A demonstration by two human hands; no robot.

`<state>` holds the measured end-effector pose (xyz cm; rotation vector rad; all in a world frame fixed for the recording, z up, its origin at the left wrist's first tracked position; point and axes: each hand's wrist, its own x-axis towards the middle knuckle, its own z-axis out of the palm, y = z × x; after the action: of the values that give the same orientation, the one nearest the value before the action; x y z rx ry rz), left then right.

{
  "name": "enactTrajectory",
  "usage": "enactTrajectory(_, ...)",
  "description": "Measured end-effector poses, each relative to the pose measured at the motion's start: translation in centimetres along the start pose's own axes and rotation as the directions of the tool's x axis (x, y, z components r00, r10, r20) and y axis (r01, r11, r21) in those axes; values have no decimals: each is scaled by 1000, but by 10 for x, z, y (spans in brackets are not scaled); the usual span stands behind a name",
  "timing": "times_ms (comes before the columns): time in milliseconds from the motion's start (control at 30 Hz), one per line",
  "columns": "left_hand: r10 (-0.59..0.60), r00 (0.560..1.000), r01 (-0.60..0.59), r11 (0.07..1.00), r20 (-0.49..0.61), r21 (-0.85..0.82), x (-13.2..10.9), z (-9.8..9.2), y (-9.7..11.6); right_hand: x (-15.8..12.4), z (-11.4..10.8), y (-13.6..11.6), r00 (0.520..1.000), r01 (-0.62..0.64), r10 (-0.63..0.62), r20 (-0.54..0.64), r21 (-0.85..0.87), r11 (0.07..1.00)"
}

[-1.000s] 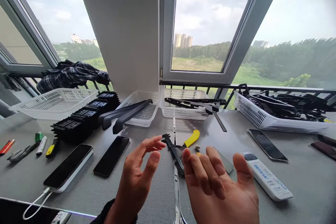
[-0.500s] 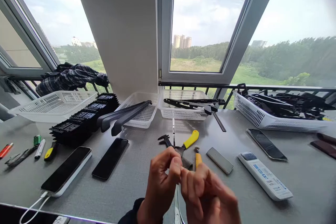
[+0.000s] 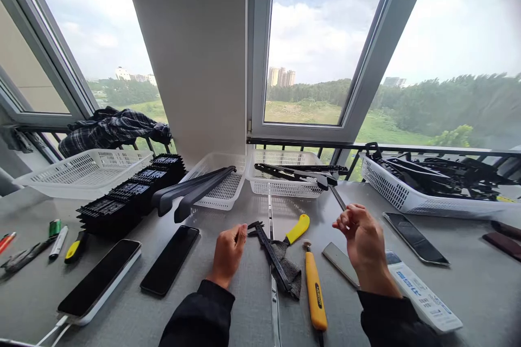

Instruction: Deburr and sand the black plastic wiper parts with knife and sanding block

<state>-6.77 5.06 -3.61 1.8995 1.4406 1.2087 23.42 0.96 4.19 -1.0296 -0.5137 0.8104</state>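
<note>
My left hand [image 3: 228, 252] hovers low over the grey table, fingers curled in, just left of a black caliper [image 3: 271, 252] lying on a grey cloth [image 3: 292, 277]. My right hand [image 3: 363, 238] is raised a little above the table with its fingers curled toward the thumb, over a small grey slab [image 3: 340, 263] and a white remote [image 3: 423, 295]. Nothing shows in either hand. Between the hands lie a yellow-handled tool [image 3: 298, 226] and a yellow knife [image 3: 315, 290].
Black phones [image 3: 170, 259] [image 3: 415, 238] and a phone on a white power bank [image 3: 100, 279] lie flat. White baskets [image 3: 81, 165] [image 3: 226, 187] [image 3: 285, 184] [image 3: 391, 187] line the window side, some with long black parts [image 3: 195, 187]. A stack of black pieces [image 3: 130, 192] and pens [image 3: 57, 233] sit left.
My hands were open with palms up, then came together in front of me. Now they have parted and dropped toward the table, fingers curled. The view tilted slightly.
</note>
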Motion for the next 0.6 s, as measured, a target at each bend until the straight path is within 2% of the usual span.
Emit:
enactTrajectory(33, 14, 999, -14, 1000, 29, 3, -3, 3, 0, 18, 0, 6, 995, -98, 97, -27, -51, 994)
enactTrajectory(167, 74, 978, -78, 997, 195, 12, -11, 15, 1, 72, 6, 32, 964, -264, 258, -54, -138, 955)
enactTrajectory(267, 66, 976, -73, 997, 209, 25, -11, 17, 0, 94, 11, 42, 936, -351, 347, -57, -186, 918)
enactTrajectory(500, 57, 976, -67, 997, 208, 41, -10, 14, -1, 122, 10, 48, 929, -367, 370, -24, -201, 908)
enactTrajectory(600, 57, 976, -67, 997, 210, 40, -10, 15, 0, 129, 6, 53, 948, -311, 319, 6, -208, 928)
